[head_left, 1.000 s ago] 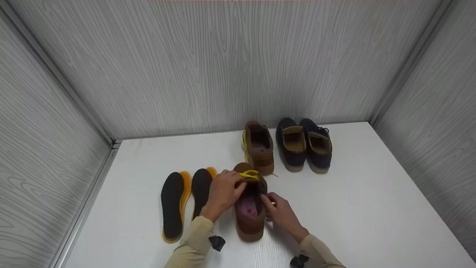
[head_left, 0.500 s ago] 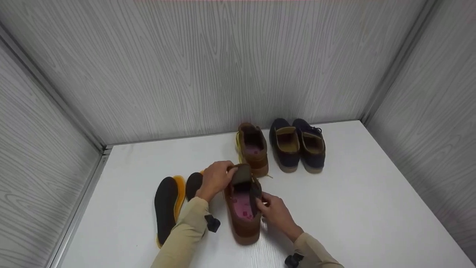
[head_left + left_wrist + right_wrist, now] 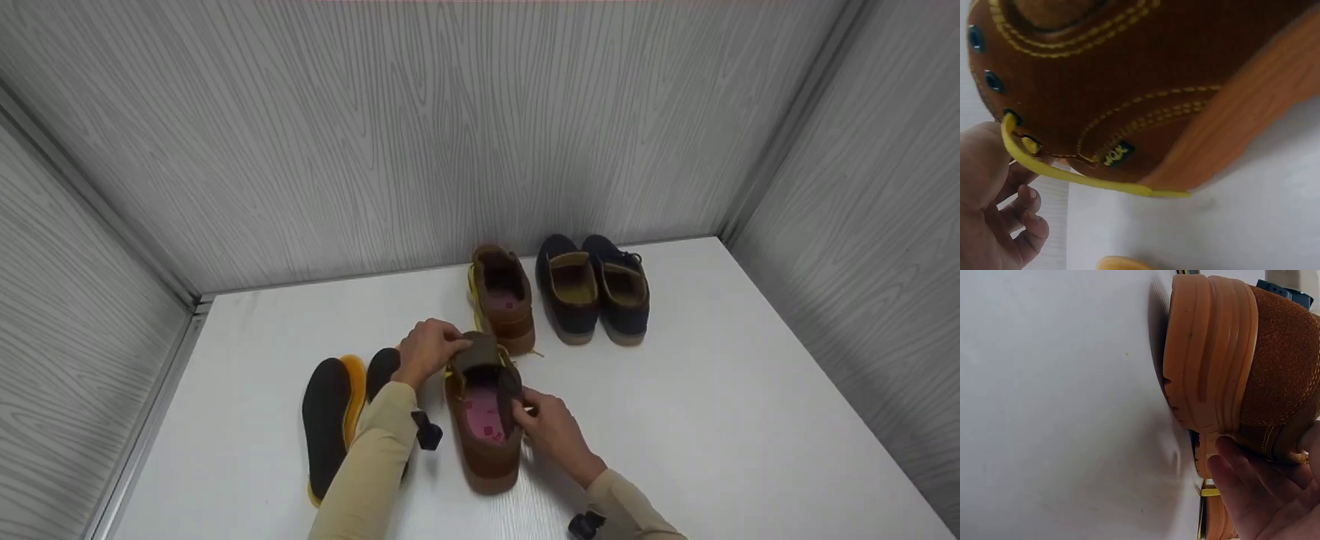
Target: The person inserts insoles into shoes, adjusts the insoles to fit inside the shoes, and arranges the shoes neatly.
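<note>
A brown lace-up shoe (image 3: 491, 469) stands on the white table, heel toward me, with a pink patterned lining in its opening. My left hand (image 3: 426, 349) pinches the shoe's tongue (image 3: 478, 354), which is folded forward away from the opening. On the other side, my right hand (image 3: 553, 431) grips the collar's right edge between thumb and fingers. The left wrist view shows the shoe's stitched side and a yellow lace (image 3: 1072, 177) hanging loose from the eyelets. In the right wrist view, fingers (image 3: 1241, 484) lie along the shoe's side near its tan sole (image 3: 1207, 354).
The matching brown shoe (image 3: 514, 326) stands just behind. Two dark blue shoes (image 3: 574, 326) stand side by side at the back right. To the left lie black insoles (image 3: 325, 420) over orange ones (image 3: 354, 375), partly hidden by my left sleeve (image 3: 367, 465). Grey panels (image 3: 450, 135) enclose the table.
My left hand has shifted left from the lace area and drawn the tongue up and forward. The shoe's opening is wider now. My right hand stays at the collar's right side.
</note>
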Tool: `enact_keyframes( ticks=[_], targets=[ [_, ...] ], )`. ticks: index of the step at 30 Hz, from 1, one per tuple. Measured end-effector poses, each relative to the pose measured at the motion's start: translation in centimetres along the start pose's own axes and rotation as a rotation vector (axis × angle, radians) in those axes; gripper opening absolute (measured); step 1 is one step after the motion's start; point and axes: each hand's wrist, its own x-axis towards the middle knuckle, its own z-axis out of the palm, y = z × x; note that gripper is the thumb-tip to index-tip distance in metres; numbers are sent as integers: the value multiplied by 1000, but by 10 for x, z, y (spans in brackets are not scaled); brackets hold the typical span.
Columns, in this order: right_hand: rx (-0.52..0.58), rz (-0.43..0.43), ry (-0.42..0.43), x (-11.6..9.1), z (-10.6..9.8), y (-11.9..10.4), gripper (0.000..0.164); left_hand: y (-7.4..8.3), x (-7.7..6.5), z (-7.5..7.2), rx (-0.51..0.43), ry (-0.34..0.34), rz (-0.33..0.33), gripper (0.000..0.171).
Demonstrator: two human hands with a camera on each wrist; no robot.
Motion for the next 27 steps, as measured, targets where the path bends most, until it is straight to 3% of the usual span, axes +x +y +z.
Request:
enact_keyframes(
  ticks=[5,14,18,22,27],
  targets=[
    [12,13,-20,0,3,-5,21,0,-3,-1,-14,27,-56,18],
    [73,54,-20,-3,2,-5,22,5,-17,1,-184,14,-89,25],
    [61,62,-7,-4,3,-2,27,4,-28,-3,-269,69,-98,37],
    [51,80,7,-3,3,-3,29,-2,-39,-9,-314,154,-152,40],
    [34,73,12,-3,6,-6,34,-28,-62,-21,-197,258,-215,32]
  ],
)
